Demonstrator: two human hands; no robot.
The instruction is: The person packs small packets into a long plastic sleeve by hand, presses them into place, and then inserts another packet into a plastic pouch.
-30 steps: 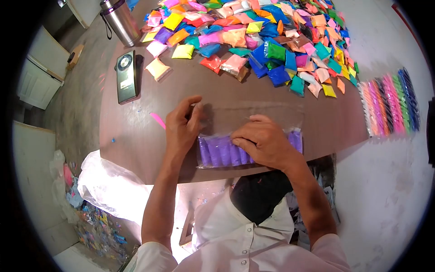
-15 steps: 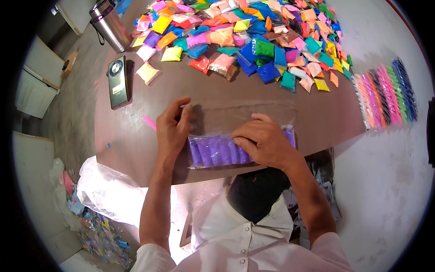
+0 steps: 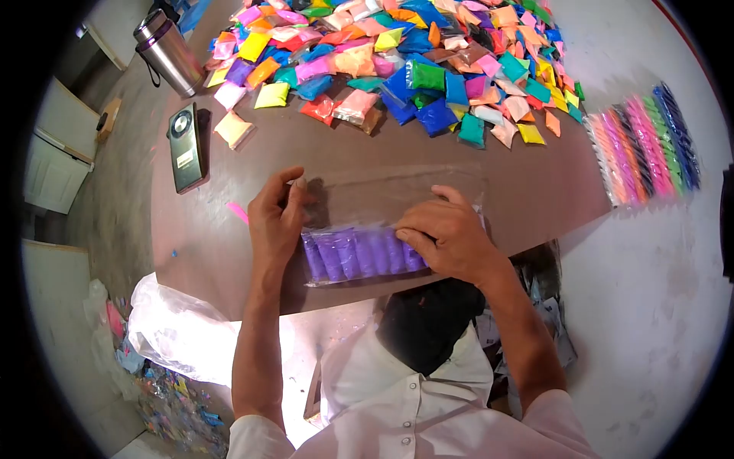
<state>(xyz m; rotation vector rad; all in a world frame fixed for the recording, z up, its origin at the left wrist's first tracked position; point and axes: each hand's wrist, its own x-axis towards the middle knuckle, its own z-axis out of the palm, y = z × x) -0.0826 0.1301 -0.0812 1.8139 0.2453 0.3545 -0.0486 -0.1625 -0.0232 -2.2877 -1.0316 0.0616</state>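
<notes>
A clear plastic bag (image 3: 397,182) lies flat near the table's front edge. Its lower part contains a row of several purple packets (image 3: 358,254) side by side, while the upper part is flat film. At the bag's left edge is my left hand (image 3: 275,218), fingers curled and thumb close to the index finger, apparently pinching the film. My right hand (image 3: 447,233) rests over the right part of the bag, thumb and index finger closed on the film at the packets' upper edge. It covers the packets at the right end.
A large heap of colourful small packets (image 3: 436,115) spreads across the table's far side. At the left stand a steel flask (image 3: 170,57) and a dark device with a round dial (image 3: 185,149). Striped rows of packets (image 3: 642,149) lie at the right. White plastic (image 3: 180,329) hangs below the table's left edge.
The view has shifted slightly, so most things sit a little further left. My right hand has slid right along the bag, now covering its right end. My left hand stays at the left edge.
</notes>
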